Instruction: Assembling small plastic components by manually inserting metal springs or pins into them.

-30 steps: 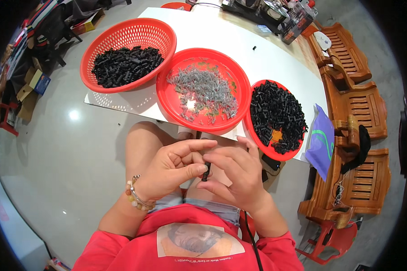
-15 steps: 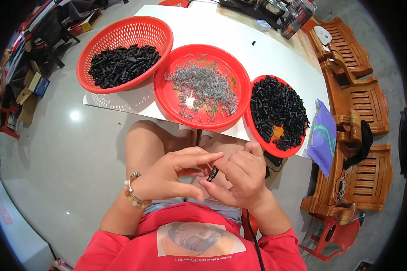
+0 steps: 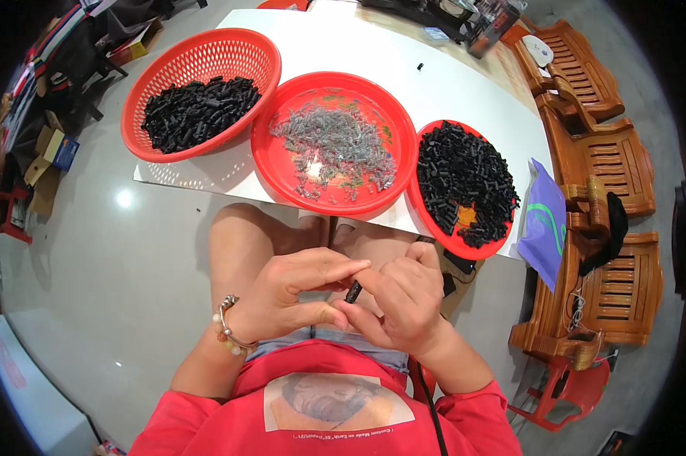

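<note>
A small black tube-like piece is pinched between the thumb and curled forefinger of my right hand. From the left, my left hand, with a beaded bracelet at the wrist, curves around it. Its forefinger tip meets my right forefinger, its thumb lies by my right thumb, and a gap shows between them. Both hands are above my lap. Beyond them, a red shallow basin holds many clear little parts, and a smaller red tray at right holds black tube pieces. Whether my left fingers touch the piece is hidden.
At far left on the white table, a red perforated basket contains more black pieces. A purple bag lies by the right edge. Wooden chairs and a red plastic stool stand at right. One black piece lies alone.
My left thumb has moved up and in, closer to the black piece and my right thumb. The view has shifted slightly; the right hand keeps its pinch.
</note>
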A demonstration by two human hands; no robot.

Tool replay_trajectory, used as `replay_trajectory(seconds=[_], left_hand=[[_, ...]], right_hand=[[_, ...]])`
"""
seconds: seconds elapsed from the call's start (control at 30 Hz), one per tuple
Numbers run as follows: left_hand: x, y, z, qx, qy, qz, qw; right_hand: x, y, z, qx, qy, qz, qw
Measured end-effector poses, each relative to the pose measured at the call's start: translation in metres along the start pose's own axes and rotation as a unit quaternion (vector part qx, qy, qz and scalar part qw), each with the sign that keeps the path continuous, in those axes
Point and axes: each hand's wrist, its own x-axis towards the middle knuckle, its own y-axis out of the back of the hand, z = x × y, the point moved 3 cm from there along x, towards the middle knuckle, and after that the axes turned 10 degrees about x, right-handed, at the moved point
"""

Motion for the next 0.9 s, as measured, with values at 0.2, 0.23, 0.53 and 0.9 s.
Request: replay_trajectory(seconds=[0.2, 0.23, 0.53, 0.9], left_hand=[[0.007, 0.004, -0.001, 0.003, 0.047, -0.017, 0.999], [0.003, 0.003, -0.005, -0.051, 0.078, -0.002, 0.996], [0.015, 0.026, -0.007, -0.103, 0.204, 0.202, 0.952], [0.037, 0.171, -0.052, 0.426, 0.125, 0.395, 0.804]], right_hand=[[-0.003, -0.003, 0.009, -0.020, 0.003, 0.044, 0.999], [-0.004, -0.004, 0.008, -0.007, -0.016, 0.032, 0.999], [-0.023, 0.004, 0.036, -0.036, -0.095, 0.036, 0.994], [-0.098, 0.075, 0.142, -0.211, -0.375, 0.074, 0.900]])
